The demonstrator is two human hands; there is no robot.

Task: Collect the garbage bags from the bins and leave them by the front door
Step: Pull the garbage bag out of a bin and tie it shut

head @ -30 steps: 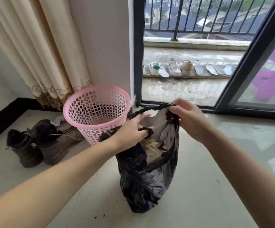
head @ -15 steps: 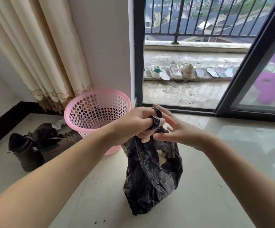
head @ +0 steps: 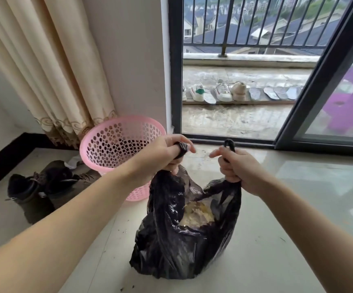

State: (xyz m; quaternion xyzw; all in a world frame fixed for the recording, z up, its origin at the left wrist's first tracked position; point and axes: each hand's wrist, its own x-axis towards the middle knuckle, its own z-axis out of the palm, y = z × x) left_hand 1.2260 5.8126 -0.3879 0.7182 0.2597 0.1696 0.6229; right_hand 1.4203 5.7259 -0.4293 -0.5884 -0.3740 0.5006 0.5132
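A black garbage bag stands on the pale tiled floor, its mouth gaping and yellowish rubbish showing inside. My left hand is closed on the bag's left handle, the plastic wound around a finger. My right hand grips the right handle, a twisted end sticking up above the fist. The two hands are held apart above the bag. Behind my left hand stands a pink perforated bin with no bag in it.
Dark boots lie on the floor left of the bin. A beige curtain hangs at the back left. A sliding glass door stands open onto a balcony with shoes. Small crumbs dot the floor near the bag.
My hands were together at the bag's top half a second ago; now they have pulled apart, each gripping one handle, and the bag's mouth has spread open.
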